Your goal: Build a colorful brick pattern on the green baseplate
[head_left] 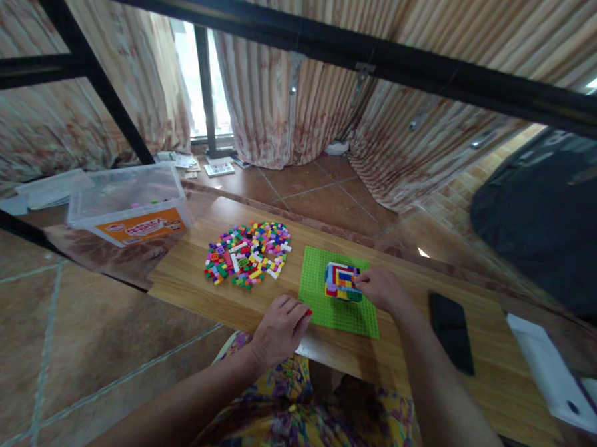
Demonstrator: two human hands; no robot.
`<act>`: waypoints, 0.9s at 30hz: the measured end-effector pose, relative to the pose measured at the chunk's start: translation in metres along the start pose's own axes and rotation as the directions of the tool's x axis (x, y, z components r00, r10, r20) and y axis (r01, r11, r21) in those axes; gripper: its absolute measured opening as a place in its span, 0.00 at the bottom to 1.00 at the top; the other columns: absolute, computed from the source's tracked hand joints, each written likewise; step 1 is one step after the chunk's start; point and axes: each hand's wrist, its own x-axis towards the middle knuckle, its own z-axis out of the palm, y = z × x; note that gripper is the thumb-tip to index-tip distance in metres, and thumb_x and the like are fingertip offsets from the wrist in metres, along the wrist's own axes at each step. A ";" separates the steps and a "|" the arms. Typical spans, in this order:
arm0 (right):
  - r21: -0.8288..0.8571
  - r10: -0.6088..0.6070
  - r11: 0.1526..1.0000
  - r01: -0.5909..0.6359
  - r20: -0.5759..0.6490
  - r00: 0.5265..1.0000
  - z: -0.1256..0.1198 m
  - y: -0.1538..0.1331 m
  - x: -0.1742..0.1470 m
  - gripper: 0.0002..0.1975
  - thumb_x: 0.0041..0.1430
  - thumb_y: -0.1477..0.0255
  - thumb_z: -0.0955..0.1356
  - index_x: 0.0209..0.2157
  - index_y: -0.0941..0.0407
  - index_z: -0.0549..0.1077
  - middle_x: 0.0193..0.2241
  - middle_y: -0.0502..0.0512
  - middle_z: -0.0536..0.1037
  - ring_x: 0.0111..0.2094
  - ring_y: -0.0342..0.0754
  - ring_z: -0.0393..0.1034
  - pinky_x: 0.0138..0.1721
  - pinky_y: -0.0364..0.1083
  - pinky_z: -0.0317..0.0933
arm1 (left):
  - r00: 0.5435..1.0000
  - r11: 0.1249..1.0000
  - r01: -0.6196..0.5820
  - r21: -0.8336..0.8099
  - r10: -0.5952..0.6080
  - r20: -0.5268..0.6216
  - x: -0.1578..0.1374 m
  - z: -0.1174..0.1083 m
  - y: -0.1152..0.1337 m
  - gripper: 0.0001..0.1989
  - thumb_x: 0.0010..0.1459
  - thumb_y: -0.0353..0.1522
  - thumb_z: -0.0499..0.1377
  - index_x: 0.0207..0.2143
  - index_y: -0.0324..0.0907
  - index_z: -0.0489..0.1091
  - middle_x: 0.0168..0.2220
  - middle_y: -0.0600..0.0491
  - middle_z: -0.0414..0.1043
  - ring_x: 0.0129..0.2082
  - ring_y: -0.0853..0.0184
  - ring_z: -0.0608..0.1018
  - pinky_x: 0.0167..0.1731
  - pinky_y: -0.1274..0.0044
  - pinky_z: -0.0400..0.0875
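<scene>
A small red toy brick (309, 312) is pinched between the thumb and forefinger of my left hand (283, 326), which rests at the left edge of the green baseplate (315, 284). On that plate stands a low block (342, 279) of stacked coloured bricks, laid in nested rectangles of red, white, blue and yellow. My right hand (379, 286) touches its right side with closed fingertips. Whatever those fingertips hold, if anything, is hidden. To the left of the plate, many loose bricks (247, 254) lie spread out in a heap.
A black phone (451, 331) lies on the wooden table (190, 271) to the right of my right arm. Beyond the table's left end stands a clear plastic box (129, 201) with an orange label. A white object (555, 377) is at the far right. Black metal bars (308, 34) cross the view.
</scene>
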 end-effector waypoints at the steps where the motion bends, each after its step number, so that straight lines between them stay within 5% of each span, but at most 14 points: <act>1: 0.013 0.001 1.000 -0.001 -0.008 1.000 0.000 0.001 0.000 0.12 0.53 0.73 0.66 0.30 0.56 0.83 0.29 0.58 0.81 0.30 0.48 0.73 0.30 0.43 0.57 | 1.000 1.000 0.001 0.000 -0.001 0.001 0.000 0.000 0.000 0.07 0.65 0.30 0.51 0.39 0.41 0.69 0.35 0.51 0.74 0.38 0.64 0.72 0.42 0.69 0.70; 15: 0.212 0.165 0.970 -0.115 -0.239 0.957 0.023 0.003 -0.008 0.10 0.51 0.74 0.67 0.32 0.54 0.82 0.32 0.58 0.82 0.34 0.52 0.76 0.34 0.45 0.61 | 1.000 1.000 -0.010 0.009 0.010 0.015 0.000 0.001 0.000 0.07 0.65 0.30 0.51 0.39 0.40 0.69 0.35 0.51 0.74 0.38 0.64 0.72 0.43 0.69 0.69; 27: 0.254 0.244 0.952 -0.170 -0.300 0.922 0.034 0.000 -0.015 0.11 0.54 0.71 0.66 0.34 0.55 0.81 0.32 0.58 0.82 0.34 0.53 0.76 0.33 0.46 0.62 | 1.000 1.000 -0.015 0.016 0.015 -0.006 0.001 0.001 0.000 0.07 0.65 0.30 0.51 0.39 0.41 0.70 0.34 0.51 0.74 0.37 0.64 0.72 0.41 0.69 0.70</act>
